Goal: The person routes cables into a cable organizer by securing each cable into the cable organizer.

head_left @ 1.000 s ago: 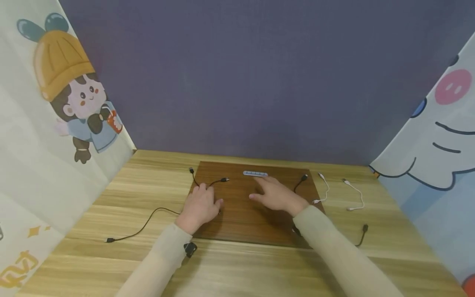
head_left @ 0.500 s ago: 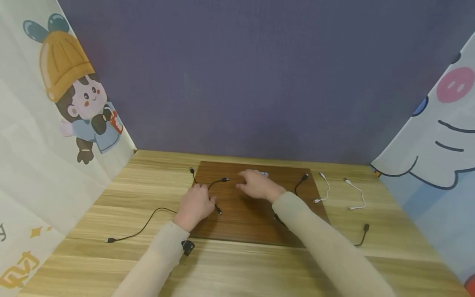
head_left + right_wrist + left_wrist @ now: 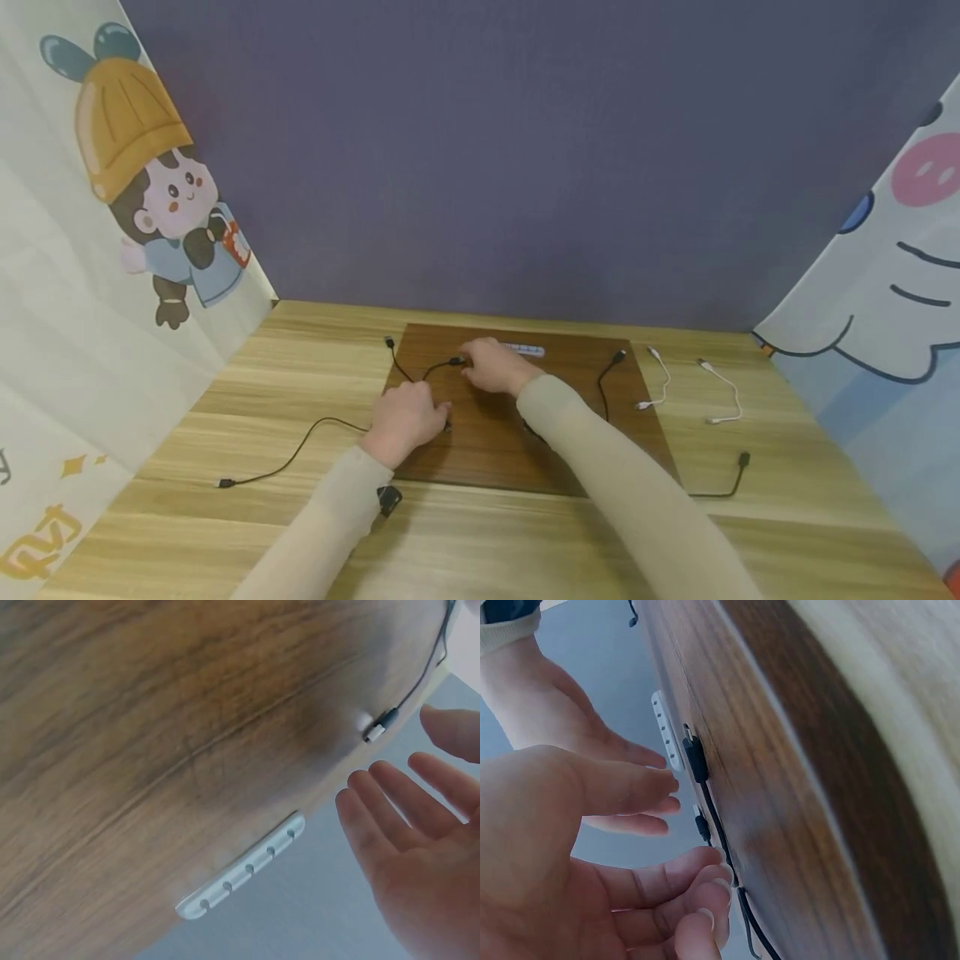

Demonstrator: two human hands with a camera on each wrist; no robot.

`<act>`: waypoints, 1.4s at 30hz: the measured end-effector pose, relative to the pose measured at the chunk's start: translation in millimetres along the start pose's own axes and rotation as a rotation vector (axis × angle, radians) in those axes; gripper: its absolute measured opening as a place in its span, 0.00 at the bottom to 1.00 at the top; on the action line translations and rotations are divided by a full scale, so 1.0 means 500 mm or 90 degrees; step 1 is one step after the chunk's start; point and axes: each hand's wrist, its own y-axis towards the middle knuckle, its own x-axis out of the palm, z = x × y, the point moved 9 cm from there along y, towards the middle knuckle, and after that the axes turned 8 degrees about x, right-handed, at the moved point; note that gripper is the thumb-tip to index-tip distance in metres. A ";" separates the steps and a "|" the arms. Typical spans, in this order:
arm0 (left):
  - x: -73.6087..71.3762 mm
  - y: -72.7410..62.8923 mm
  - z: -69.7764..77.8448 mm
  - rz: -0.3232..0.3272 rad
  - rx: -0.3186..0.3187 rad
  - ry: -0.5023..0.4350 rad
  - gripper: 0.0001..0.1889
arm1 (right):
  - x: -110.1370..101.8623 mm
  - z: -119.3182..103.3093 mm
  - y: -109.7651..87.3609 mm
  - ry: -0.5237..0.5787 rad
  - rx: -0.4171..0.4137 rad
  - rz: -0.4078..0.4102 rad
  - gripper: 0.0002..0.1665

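Left grip (image 3: 405, 415) and right grip (image 3: 495, 365), both loosely parted, partly hide a black cable (image 3: 697, 759), board (image 3: 480, 454) and slotted strip (image 3: 527, 350).

Long sleeves on both arms: left sleeve (image 3: 326, 525) and right sleeve (image 3: 630, 479) alike, pale cream, plain and smooth cloth, running down to the wrist. Cuff of the right sleeve (image 3: 508, 636) shows in the left wrist view as a narrow pale band. Strapped-on gear: small black boxy unit (image 3: 388, 500) at the left wrist, on the sleeve's inner edge, squarish in outline. Second dark unit (image 3: 514, 609) at the right wrist, cropped by the frame; probably a match, though too little shows to be sure. Left hand (image 3: 405, 421) and right hand (image 3: 495, 367) bare.
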 end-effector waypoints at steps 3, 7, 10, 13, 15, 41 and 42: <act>0.002 0.001 0.001 -0.005 -0.003 0.002 0.25 | 0.011 -0.002 0.011 -0.023 0.007 -0.008 0.26; -0.001 0.004 0.003 0.001 0.002 0.006 0.25 | 0.027 -0.006 0.021 -0.064 0.001 -0.008 0.26; -0.004 0.007 0.004 0.002 0.004 0.006 0.24 | 0.033 -0.011 0.025 -0.101 -0.015 0.011 0.23; -0.006 0.010 0.004 -0.001 0.003 0.002 0.23 | 0.033 -0.018 0.025 -0.144 -0.031 0.041 0.19; -0.009 0.012 0.003 0.004 0.006 -0.005 0.20 | 0.033 -0.022 0.024 -0.171 -0.037 0.055 0.17; -0.022 0.108 -0.010 0.048 0.100 -0.075 0.13 | 0.007 -0.001 0.021 -0.006 -0.044 0.094 0.06; -0.022 0.109 -0.012 0.052 0.098 -0.083 0.11 | 0.005 0.002 0.019 0.007 -0.044 0.096 0.06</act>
